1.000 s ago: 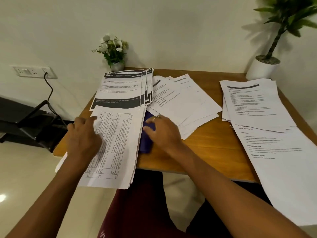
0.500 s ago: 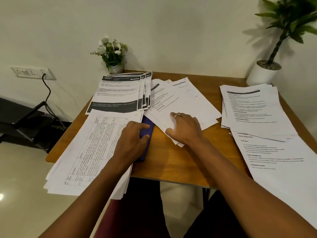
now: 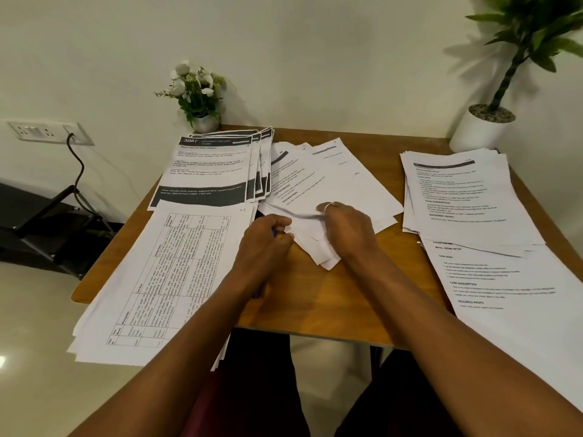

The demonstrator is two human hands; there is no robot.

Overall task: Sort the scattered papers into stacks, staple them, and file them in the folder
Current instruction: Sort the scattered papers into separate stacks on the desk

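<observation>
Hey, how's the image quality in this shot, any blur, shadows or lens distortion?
Head view: dim warm light, and the potted plant casts a soft shadow on the wall. Head view: the wide lens stretches the near right papers toward the corner. Head view: fine print is soft; only the header of the 3087 sheet reads, and a glare spot sits on the floor.

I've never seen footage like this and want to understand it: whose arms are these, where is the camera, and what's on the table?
There is no machine here. A person wears a camera on the head, which looks down at their own bare hands. On the wooden table lie paper piles: a stack printed with tables, dark-banded sheets, fanned papers in the middle, and a right-hand stack. The right hand grips the fanned papers. The left hand curls over a purple object, mostly hidden. A flower pot and a potted plant stand at the back.
</observation>
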